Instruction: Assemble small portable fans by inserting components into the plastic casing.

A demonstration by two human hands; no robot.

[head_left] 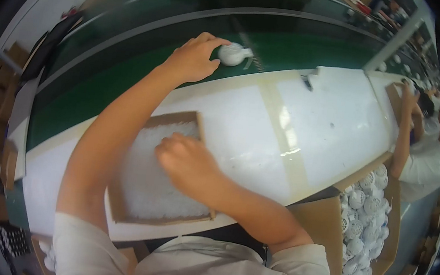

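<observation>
White round part (pixel 231 54) is sitting over the green belt (pixel 311 47), just past the worktop's (pixel 343 100) far edge. Left hand (pixel 195 57) is touching it, thumb and fingers spread; right hand (pixel 187 161) is hovering, curled, over the open carton (pixel 192 116), any pinch untellable. Step, judged: handling at belt; next move probably calling for clean finger closure or release.

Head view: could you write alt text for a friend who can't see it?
A person's left hand touches a white round part on a green belt, while the curled right hand is over a box with whitish contents. At right, a bigger box holds white parts.
</observation>
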